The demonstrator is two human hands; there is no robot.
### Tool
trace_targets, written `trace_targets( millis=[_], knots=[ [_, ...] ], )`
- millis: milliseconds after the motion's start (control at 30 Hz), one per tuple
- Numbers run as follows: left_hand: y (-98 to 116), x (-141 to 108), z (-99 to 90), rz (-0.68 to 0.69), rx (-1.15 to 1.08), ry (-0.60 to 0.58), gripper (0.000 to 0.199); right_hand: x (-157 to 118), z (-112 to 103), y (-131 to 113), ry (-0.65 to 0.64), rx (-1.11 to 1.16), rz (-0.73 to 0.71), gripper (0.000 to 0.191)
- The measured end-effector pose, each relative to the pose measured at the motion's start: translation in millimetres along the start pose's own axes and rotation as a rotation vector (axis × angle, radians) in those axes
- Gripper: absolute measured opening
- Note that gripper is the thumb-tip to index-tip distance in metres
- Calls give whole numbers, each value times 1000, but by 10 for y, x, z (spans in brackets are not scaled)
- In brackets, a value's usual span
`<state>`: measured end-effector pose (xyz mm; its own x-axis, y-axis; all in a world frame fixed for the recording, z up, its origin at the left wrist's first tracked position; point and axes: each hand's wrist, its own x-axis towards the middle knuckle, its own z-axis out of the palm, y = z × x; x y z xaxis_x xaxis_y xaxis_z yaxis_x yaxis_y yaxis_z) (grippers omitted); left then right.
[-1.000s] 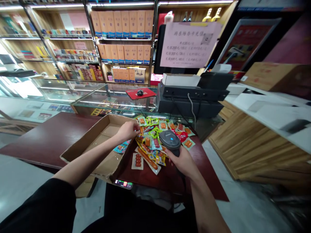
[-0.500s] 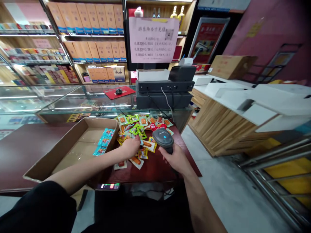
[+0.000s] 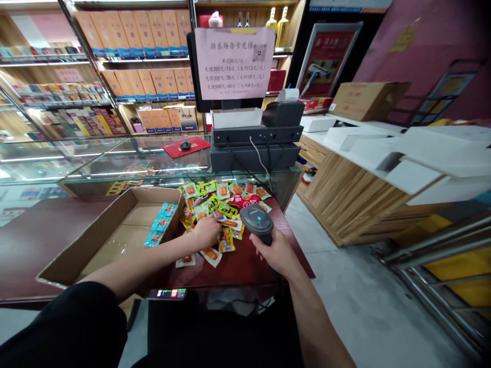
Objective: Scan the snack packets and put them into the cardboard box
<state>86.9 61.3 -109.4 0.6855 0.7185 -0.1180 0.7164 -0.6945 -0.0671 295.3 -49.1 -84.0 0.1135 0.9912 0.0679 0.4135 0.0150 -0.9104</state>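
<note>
Since a second ago, my left hand (image 3: 207,232) has come in from the pile's tray side to its near middle, and my head view has swung to the right.

In that head view, my left fingers curl down among the packets (image 3: 226,208), right by a reddish packet (image 3: 218,214); I cannot tell whether they have closed on it or only touch it. My right hand (image 3: 279,250) is wrapped firmly round the handle of the scanner (image 3: 256,220), its head up at the pile's right edge, probably so that it stays ready while the left is free to pick. The packets lie loose and overlapping on the table (image 3: 249,260), spread, I'd judge, so that single ones come away easily.

The tray (image 3: 115,235) sits just left of them, likely for a short reach; blue packets (image 3: 161,224) lie inside along its right wall. A phone (image 3: 168,294) is at the table's near edge, its screen lit, perhaps kept there to be glanced at.
</note>
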Motion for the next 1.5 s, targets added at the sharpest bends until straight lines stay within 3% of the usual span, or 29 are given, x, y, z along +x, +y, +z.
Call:
trace_targets(
  millis=[167,400,500,600,733,867,1000,1100,1233,1500],
  knots=[
    [-62,32,-5,102,22,10,34,-25,15,2,-7,25,-34,19],
    [-43,-10,24,165,57,45,17,-41,4,11,9,6,-35,21],
    [-45,-15,17,115,27,87,21,-54,5,-5,13,17,-31,22],
    [-115,-3,-90,-39,-93,175,23,-63,11,-19,37,-4,-45,23],
    [-340,29,-297,-275,-422,302,20,-58,39,-38,30,-33,-63,22],
    [-573,1,-394,-427,-1050,322,16,-32,103,-68,15,-34,-59,24],
    [-685,-115,-367,-446,-1636,288,17,36,212,-119,-29,-39,-72,29],
    [-734,-208,-314,-415,-1796,344,22,130,344,-164,-59,-48,-92,30],
    [-831,-278,-244,-372,-1695,511,20,275,548,-203,-75,-56,-106,31],
    [-948,-256,-144,-399,-973,629,22,423,701,-276,-99,-72,-137,32]
  ],
)
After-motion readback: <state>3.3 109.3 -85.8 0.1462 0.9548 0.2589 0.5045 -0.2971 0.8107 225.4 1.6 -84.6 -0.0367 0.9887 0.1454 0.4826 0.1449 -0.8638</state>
